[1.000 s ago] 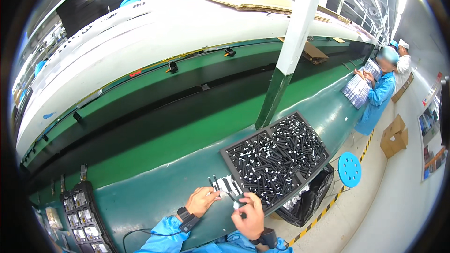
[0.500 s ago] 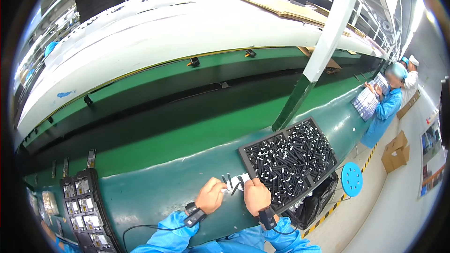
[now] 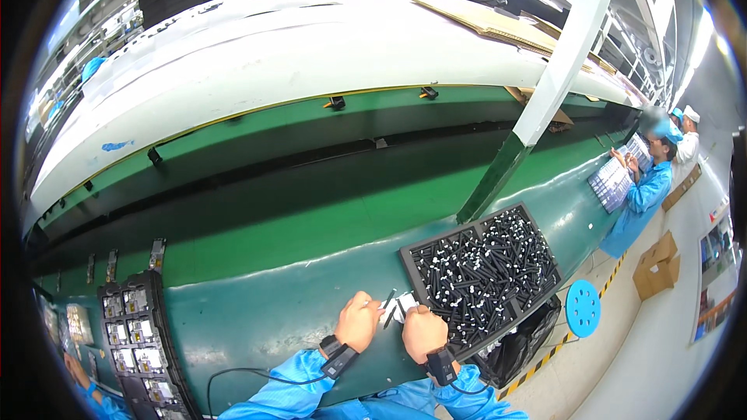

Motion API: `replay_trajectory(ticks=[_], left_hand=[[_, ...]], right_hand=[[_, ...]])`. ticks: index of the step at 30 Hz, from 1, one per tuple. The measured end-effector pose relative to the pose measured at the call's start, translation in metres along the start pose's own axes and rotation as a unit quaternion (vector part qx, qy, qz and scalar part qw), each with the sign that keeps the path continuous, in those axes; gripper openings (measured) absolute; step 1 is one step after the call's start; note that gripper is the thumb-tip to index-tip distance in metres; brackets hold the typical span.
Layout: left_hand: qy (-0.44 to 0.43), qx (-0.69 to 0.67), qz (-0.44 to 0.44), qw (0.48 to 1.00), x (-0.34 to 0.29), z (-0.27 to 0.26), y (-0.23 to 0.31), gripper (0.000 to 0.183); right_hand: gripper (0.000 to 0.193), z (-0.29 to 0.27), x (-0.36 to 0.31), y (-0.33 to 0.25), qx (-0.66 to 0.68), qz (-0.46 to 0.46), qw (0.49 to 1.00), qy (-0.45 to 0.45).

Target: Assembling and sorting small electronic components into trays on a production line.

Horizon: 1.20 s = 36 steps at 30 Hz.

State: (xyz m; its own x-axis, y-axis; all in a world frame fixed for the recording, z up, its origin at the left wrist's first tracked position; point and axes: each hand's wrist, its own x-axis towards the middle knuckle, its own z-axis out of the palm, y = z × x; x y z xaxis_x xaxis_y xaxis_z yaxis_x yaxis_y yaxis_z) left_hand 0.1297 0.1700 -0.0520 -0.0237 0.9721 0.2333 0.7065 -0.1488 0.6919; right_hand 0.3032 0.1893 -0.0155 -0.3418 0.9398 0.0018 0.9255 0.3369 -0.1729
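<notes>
Low in the middle, my two hands work close together over the bench. My right hand (image 3: 425, 333) is closed, its fingers pinching a small white sheet (image 3: 403, 305) beside the tray's near left corner. A few thin black sticks (image 3: 391, 316) lie on or against that sheet. At its left side, my left hand (image 3: 358, 322) is closed, thumb and fingertips pressed together; what they pinch is too small to make out. To the right stands a black divided tray (image 3: 410, 266), heaped with short black sticks with white ends (image 3: 482, 264).
At the left a black tray (image 3: 158, 303) carries metal-and-white parts, and another person's hand (image 3: 78, 371) shows beside it. A green-and-white post (image 3: 523, 140) rises behind the stick tray. Rightward are a blue stool (image 3: 583, 308), a black bag (image 3: 525, 342) and a co-worker (image 3: 647, 187) holding a sheet.
My left hand has moved right, nearer my right hand and the white sheet. The sticks over the sheet have shifted. The whole view has turned slightly.
</notes>
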Motion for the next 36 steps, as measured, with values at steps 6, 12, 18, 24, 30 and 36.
replay_trajectory(ticks=[6,12,18,24,30,36], left_hand=[[0.041,0.004,0.015,0.999,0.002,-0.006,-0.001,0.017],[0.058,0.024,0.099,0.993,0.013,-0.016,0.003,0.023],[-0.018,0.082,0.053,0.995,0.010,-0.006,0.003,0.021],[-0.092,0.104,0.041,0.989,0.026,-0.011,0.015,0.014],[0.002,0.146,0.077,0.986,0.019,-0.009,0.016,0.016],[0.054,0.096,0.083,0.990,0.019,-0.040,0.045,0.023]], right_hand=[[0.019,-0.027,-0.007,0.006,0.189,0.028,0.972,0.135],[0.022,-0.036,-0.055,0.029,0.315,0.008,0.940,0.133],[0.031,-0.006,-0.057,0.014,0.051,-0.001,0.995,0.081],[0.019,0.015,-0.045,0.012,-0.066,-0.020,0.994,0.085],[0.011,0.020,-0.035,0.002,-0.048,-0.074,0.992,0.091],[0.010,0.027,-0.027,0.003,-0.120,-0.079,0.982,0.123]])
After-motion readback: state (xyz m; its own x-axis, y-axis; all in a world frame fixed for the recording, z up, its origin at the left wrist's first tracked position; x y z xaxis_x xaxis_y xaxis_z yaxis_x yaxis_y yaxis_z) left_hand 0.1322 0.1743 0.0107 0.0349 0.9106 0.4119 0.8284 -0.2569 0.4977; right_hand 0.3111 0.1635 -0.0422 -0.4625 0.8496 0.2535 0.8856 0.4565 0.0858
